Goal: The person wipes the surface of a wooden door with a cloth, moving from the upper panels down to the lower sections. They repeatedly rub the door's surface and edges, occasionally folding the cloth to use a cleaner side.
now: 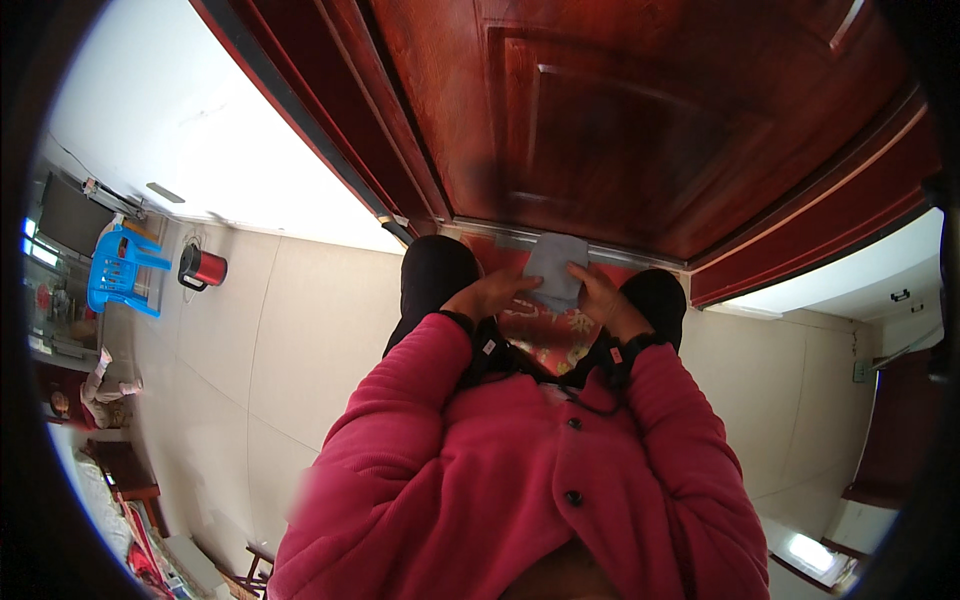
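A folded grey-blue cloth (556,270) is held between my two hands, above a red patterned doormat (544,337). My left hand (499,291) grips the cloth's left edge, with the thumb on top. On the opposite edge, my right hand (598,294) pinches the cloth, fingers partly hidden beneath it. Just beyond the cloth stands a closed reddish-brown panelled door (637,135), whose metal threshold (517,234) runs along the mat's far side. My bent knees flank the mat.
On the tiled floor at the left stand a red and black electric kettle (204,268) and a blue plastic chair (124,270). Another person (101,397) is seated at the far left. A dark wooden stool (259,570) shows at the lower left.
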Action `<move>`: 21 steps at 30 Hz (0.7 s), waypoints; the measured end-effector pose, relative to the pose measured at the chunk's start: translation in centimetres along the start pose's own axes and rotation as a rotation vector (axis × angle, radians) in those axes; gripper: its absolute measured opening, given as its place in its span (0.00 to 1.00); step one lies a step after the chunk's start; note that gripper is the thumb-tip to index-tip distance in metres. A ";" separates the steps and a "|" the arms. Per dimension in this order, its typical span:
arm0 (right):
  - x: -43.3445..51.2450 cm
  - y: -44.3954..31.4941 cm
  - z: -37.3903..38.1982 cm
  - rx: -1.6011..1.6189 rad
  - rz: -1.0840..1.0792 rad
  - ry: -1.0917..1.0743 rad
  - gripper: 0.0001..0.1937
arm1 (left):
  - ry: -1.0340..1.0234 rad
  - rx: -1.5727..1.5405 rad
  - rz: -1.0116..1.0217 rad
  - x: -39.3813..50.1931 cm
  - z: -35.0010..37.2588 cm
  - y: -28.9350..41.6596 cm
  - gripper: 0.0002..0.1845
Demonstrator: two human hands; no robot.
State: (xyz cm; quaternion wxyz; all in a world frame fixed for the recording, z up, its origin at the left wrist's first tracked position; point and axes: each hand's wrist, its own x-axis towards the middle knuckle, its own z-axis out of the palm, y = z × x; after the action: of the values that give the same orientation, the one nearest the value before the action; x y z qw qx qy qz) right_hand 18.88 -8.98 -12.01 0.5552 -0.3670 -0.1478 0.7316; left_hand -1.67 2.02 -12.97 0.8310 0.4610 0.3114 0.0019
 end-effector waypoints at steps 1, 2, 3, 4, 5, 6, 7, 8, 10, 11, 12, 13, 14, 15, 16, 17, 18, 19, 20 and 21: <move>-0.1 0.1 0.1 -0.018 -0.016 -0.041 0.26 | 0.024 0.066 -0.004 -0.1 0.0 0.4 0.24; 0.0 0.2 0.1 -0.019 0.001 -0.081 0.26 | 0.062 0.168 -0.014 -0.4 0.2 0.5 0.24; -0.1 0.3 0.1 -0.028 0.018 -0.075 0.26 | 0.045 0.110 -0.010 -0.5 0.4 0.8 0.24; -0.1 0.5 0.0 -0.034 0.025 -0.078 0.26 | 0.046 0.093 -0.006 -0.7 0.6 0.9 0.23; 0.0 0.6 -0.1 -0.055 0.041 -0.060 0.26 | 0.035 0.068 0.021 -0.9 0.8 1.0 0.23; 0.0 0.7 -0.4 -0.052 0.079 -0.018 0.26 | 0.073 0.057 0.019 -1.0 0.9 1.1 0.22; 0.1 0.9 -0.6 -0.065 0.080 -0.024 0.25 | 0.085 0.051 0.011 -1.0 1.0 1.0 0.21; 0.2 1.0 -0.9 -0.079 0.084 -0.027 0.25 | 0.077 0.035 0.014 -1.0 1.0 1.0 0.21; 0.5 1.4 -1.4 -0.109 0.067 -0.026 0.24 | 0.058 0.025 0.014 -0.8 0.8 0.9 0.20; 0.6 1.6 -1.6 -0.125 0.047 -0.022 0.24 | 0.048 0.030 0.010 -0.6 0.7 0.8 0.20; 0.8 1.7 -1.8 -0.150 0.037 0.004 0.24 | 0.038 0.035 0.006 -0.5 0.5 0.7 0.20; 0.8 1.8 -1.9 -0.148 0.032 -0.005 0.24 | 0.038 0.042 -0.003 -0.4 0.4 0.6 0.20; 0.9 1.7 -1.9 -0.157 0.036 0.007 0.24 | 0.037 0.050 -0.012 -0.2 0.3 0.6 0.20; 0.8 1.7 -1.7 -0.179 0.055 0.054 0.25 | 0.042 0.058 -0.021 -0.2 0.2 0.5 0.20; 0.7 1.5 -1.6 -0.164 0.076 0.058 0.25 | 0.054 0.039 -0.025 -0.1 0.3 0.5 0.20; 0.5 1.2 -1.3 -0.161 0.107 0.095 0.25 | 0.071 0.024 -0.027 0.0 0.3 0.4 0.20; 0.2 0.8 -0.9 -0.167 0.130 0.165 0.26 | 0.088 0.014 -0.026 0.0 0.3 0.4 0.20; 0.0 0.4 -0.5 -0.180 0.088 0.139 0.23 | 0.080 0.008 -0.005 0.0 0.3 0.5 0.21; -0.4 0.2 0.0 -0.202 0.045 0.148 0.20 | 0.071 0.002 0.017 0.0 0.3 0.5 0.21; -0.7 0.0 0.6 -0.235 -0.017 0.114 0.17 | 0.059 -0.010 0.028 0.1 0.3 0.5 0.22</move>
State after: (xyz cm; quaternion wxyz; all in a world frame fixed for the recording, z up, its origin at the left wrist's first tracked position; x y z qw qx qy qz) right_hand 18.56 -9.54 -11.29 0.5219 -0.4691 -0.2038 0.6827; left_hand -1.34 2.13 -12.50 0.8236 0.4610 0.3292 0.0283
